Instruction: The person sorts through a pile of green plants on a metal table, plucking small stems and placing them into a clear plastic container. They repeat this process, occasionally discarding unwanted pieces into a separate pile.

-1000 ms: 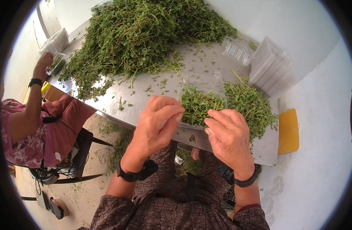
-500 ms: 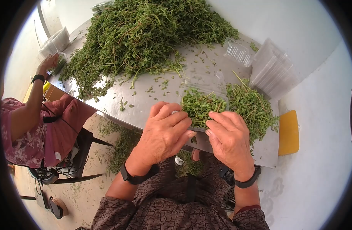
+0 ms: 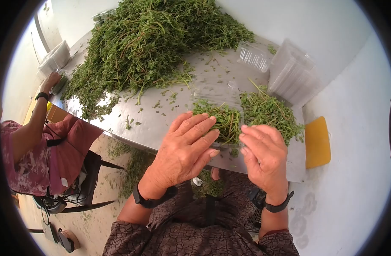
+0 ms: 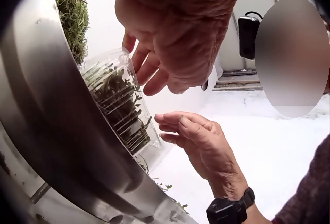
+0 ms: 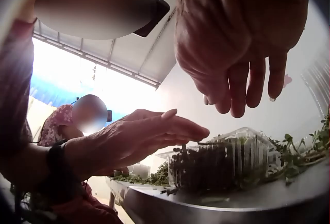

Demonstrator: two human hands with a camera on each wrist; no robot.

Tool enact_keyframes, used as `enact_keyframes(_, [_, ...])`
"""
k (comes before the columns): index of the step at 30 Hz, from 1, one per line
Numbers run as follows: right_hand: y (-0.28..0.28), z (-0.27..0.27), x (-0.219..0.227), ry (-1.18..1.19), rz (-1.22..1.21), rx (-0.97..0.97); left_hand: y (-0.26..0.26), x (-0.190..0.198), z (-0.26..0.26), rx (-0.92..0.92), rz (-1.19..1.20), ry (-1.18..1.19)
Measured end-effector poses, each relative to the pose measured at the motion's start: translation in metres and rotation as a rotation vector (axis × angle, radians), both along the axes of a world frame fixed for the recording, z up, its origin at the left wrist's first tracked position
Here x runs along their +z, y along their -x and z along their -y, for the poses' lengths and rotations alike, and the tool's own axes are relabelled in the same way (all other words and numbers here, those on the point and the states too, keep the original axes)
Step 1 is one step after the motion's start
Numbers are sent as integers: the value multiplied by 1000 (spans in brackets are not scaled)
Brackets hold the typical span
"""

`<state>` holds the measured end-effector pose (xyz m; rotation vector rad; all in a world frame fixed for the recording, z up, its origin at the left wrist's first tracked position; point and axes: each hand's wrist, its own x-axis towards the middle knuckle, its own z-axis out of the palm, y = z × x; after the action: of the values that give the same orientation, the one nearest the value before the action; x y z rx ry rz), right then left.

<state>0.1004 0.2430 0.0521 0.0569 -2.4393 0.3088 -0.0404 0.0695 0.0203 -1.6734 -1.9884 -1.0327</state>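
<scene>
A clear plastic box packed with leafy green stems sits at the near edge of the metal table. Its open lid lies back on the far side. My left hand is held flat with straight fingers, fingertips over the box's left part. At the box's right front corner hovers my right hand, fingers loosely bent and nothing between them. In the left wrist view the box shows its ribbed underside, with both hands close above it.
Loose greens lie right of the box, and a large heap of greens covers the back. Stacked clear boxes lean by the wall near one clear tray. A yellow board stands at right. Another person sits at left.
My left hand has moved over the greens and its curled fingers have straightened out. My right hand has backed slightly off to the right. The head view has shifted a little.
</scene>
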Motion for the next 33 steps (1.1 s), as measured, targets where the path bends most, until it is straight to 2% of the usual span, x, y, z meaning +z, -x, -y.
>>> enact_keyframes(14, [6, 5, -22, -1, 18, 31, -8, -3, -25, 0, 45, -6])
enact_keyframes(23, [9, 3, -24, 23, 32, 38, -7, 9, -28, 20, 153, 87])
enact_keyframes(25, [4, 2, -19, 47, 26, 35, -5, 10, -22, -64, 95, 24])
enact_keyframes(29, [-9, -8, -6, 51, -43, -5, -3, 21, -8, -67, 180, -33])
enact_keyframes(33, [-24, -20, 2, 24, -69, -120, -4, 24, -7, 28, 152, -82])
